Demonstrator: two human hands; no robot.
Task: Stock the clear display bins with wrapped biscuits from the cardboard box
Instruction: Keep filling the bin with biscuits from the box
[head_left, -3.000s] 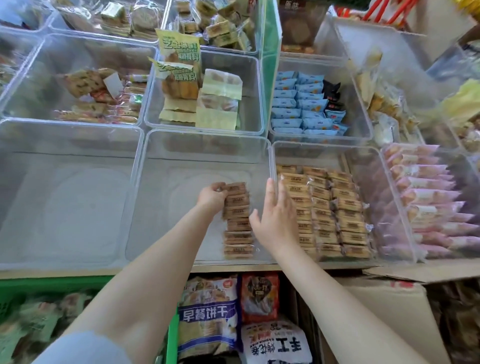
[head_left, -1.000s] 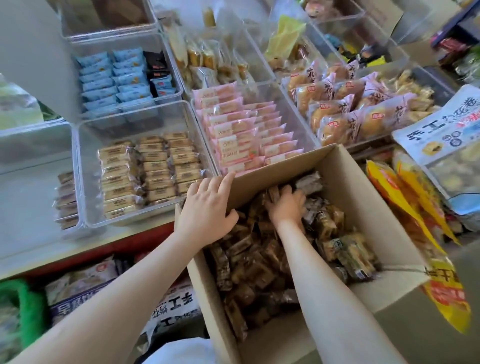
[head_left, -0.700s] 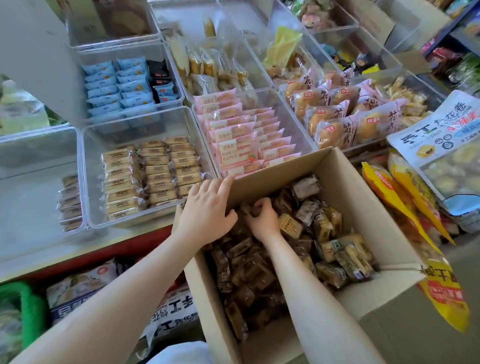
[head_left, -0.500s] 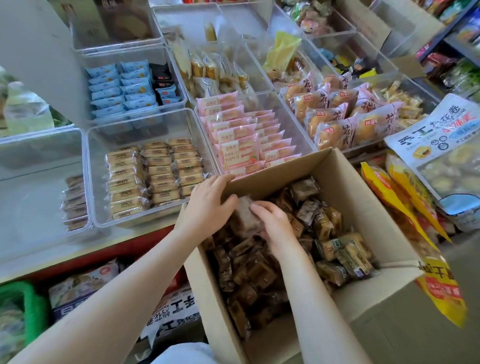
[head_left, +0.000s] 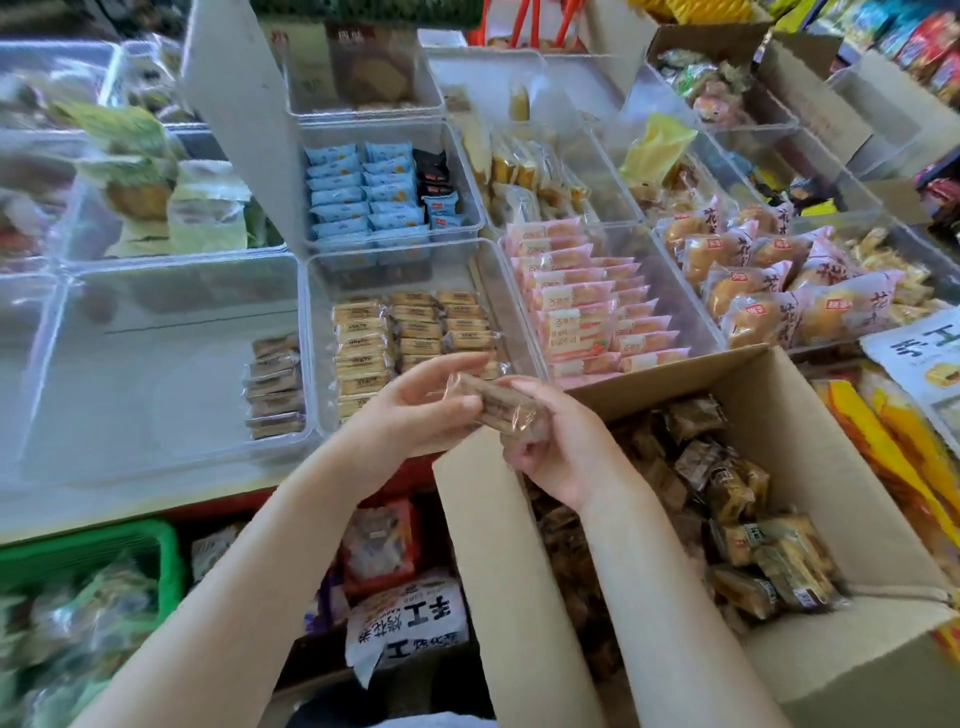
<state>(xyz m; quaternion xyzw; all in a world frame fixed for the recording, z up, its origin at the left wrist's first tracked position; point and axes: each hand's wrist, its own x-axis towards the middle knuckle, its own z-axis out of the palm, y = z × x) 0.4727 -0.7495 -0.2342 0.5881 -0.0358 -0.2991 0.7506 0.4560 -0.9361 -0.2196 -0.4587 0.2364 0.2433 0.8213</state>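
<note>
Head view. Both hands are raised over the near-left corner of the open brown cardboard box (head_left: 779, 395), between it and the bins. The left hand (head_left: 415, 410) and right hand (head_left: 558, 447) share a small bundle of brown biscuits in clear crinkly wrappers (head_left: 498, 410). Left fingers curl round its left end; right fingers and thumb close round its right end and underside. How many packs are in the bundle cannot be told.

The box holds a loose heap of the same dark wrapped biscuits (head_left: 727, 488), mostly toward its right and far side.

The likely target is the wide clear plastic display bin (head_left: 156, 322) at the front edge of the counter, left of the hands. It has one short column of matching brown packs (head_left: 274, 387) against its right wall; the rest of its floor is bare. Just right of it, a second clear bin (head_left: 317, 332) carries tan wrapped biscuits (head_left: 410, 332) in tidy rows.

Step in hand, as judged: squaring the bundle before placing it. To do it well, align pack edges while both hands grip, then carry it low over the bin's front wall. Set it beside the existing column, labels the same way. Slippery film could let packs fan out, so let go only once they rest on the bin floor.
</note>
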